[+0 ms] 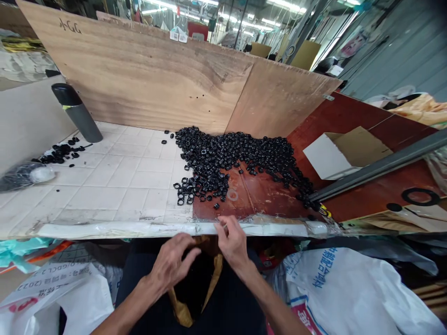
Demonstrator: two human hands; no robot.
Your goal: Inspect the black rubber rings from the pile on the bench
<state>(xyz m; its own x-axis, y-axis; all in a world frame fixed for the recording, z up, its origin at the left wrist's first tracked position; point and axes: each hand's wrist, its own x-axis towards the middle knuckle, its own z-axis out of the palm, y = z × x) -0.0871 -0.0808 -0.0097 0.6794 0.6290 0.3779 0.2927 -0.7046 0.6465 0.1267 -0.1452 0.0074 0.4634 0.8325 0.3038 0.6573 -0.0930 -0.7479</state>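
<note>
A heap of small black plastic rings (237,149) lies against the board, spilling over white tiles and a red-brown panel. My right hand (233,239) is at the table's front edge, just below the heap, its thumb and fingertips drawn together; whatever they may hold is too small to make out. Lower and to the left, my left hand (176,258) is open, thumb apart from the curved fingers, nothing visible in it. Beneath both hands, a brown-rimmed bag or box (182,314) sits on my lap, its inside dark.
A wooden board (157,74) walls the back. On the left stand a dark flask (82,116) and a small pile of black parts (61,152). At right, a metal bar (377,165) slants past an open carton (326,158). White sacks (349,288) flank my lap.
</note>
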